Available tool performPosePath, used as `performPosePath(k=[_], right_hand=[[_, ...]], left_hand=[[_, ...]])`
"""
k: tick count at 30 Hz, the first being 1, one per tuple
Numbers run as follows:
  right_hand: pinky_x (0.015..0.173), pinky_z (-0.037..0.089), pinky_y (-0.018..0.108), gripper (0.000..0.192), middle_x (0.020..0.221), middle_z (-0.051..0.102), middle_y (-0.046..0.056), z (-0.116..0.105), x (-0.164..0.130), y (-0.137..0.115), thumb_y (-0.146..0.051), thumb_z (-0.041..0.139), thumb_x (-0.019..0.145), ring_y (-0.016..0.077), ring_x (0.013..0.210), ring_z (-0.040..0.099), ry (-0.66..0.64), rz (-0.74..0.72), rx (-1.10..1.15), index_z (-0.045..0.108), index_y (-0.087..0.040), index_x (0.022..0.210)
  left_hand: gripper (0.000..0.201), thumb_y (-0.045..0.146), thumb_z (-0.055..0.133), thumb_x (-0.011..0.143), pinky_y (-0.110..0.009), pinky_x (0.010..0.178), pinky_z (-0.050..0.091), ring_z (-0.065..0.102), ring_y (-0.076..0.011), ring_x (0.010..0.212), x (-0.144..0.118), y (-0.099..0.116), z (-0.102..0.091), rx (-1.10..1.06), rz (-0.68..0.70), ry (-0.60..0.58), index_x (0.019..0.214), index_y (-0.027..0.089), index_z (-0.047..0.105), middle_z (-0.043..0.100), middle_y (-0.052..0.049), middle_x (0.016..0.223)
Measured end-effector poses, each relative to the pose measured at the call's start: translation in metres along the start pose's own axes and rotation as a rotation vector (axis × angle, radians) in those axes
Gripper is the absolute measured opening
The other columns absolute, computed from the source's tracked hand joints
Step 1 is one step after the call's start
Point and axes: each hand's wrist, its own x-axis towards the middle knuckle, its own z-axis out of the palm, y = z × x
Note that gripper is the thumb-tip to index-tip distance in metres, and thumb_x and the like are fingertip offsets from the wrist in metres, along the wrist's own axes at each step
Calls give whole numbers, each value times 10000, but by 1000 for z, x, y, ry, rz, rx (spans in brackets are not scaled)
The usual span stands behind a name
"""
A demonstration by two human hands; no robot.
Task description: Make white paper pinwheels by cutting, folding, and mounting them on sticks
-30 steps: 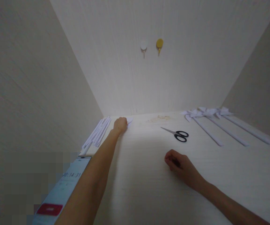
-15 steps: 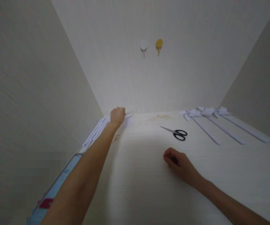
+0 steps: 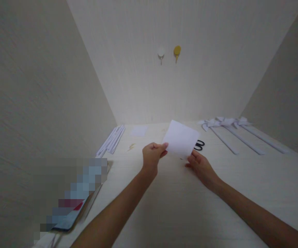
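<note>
The left hand has swung from the worktop's far left to its centre, its grip narrow on a white paper square held above the surface; the right hand meets the near right corner, its hold unclear. Three paper-topped sticks at right look finished; plain sticks, a flat sheet and the unfolded square appear left to work.

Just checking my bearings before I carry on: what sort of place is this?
Probably an indoor craft spot: a pale table against a wall, partly hidden scissors on it, and a paper held in the left hand.
</note>
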Motion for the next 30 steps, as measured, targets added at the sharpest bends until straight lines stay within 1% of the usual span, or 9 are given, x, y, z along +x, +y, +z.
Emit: performPosePath(k=[5,9,12,16,19,22,24,27,30], right_hand=[[400,356,206,280,466,524,-18,0,-5,1,-425,584,641,90,404,463,64,73,-50,533,-151,613],[318,277,183,324,348,433,-51,0,-7,-1,-442,579,630,60,293,379,87,140,-218,494,-153,511],[306,246,174,340,336,430,-49,0,-8,-3,-442,561,644,58,284,381,15,159,-318,466,-158,484],[309,249,176,325,346,433,-51,3,-9,-2,-438,537,668,65,293,392,-119,190,-377,477,-159,512],[322,271,178,311,360,411,-61,5,-11,-3,-425,521,691,63,311,387,-123,131,-360,461,-164,532],[359,332,186,228,419,440,-66,5,-13,-4,-399,461,749,79,354,435,-15,-6,-282,482,-172,765],[405,380,199,269,531,527,-34,2,-14,-5,-367,414,783,95,427,503,16,-107,-299,436,-177,972],[475,420,213,324,670,591,13,-4,-15,-7,-300,391,801,102,514,543,-56,-232,-482,412,-179,1100],[483,421,213,253,702,618,33,-8,-13,-9,-249,399,789,106,535,540,-156,-290,-673,548,-187,984]], left_hand=[[268,256,709,453,-216,578,461,502,-62,511,-12,-26,-15,17,-92,-44,478,121,480,508,27,497],[284,365,681,484,-198,480,403,464,-65,470,-3,-29,-23,111,-128,-161,570,122,562,478,29,490],[350,462,627,525,-191,407,313,375,-50,401,4,-29,-27,197,-88,-193,566,121,561,413,41,446],[367,469,633,513,-190,391,245,314,-43,393,8,-32,-31,292,4,-173,481,133,489,363,55,424],[385,468,633,509,-192,393,222,297,-46,394,9,-32,-34,337,59,-154,439,140,443,332,63,401],[406,474,627,511,-193,394,209,277,-43,387,11,-31,-38,358,77,-144,415,144,410,314,68,388],[407,469,628,511,-192,397,210,276,-42,388,12,-32,-41,350,62,-137,415,145,402,315,69,392],[391,457,626,520,-192,404,228,300,-47,398,15,-35,-44,321,24,-145,435,147,403,342,63,414],[367,433,618,547,-191,403,235,311,-50,398,15,-36,-45,313,4,-163,454,150,403,346,61,421]])
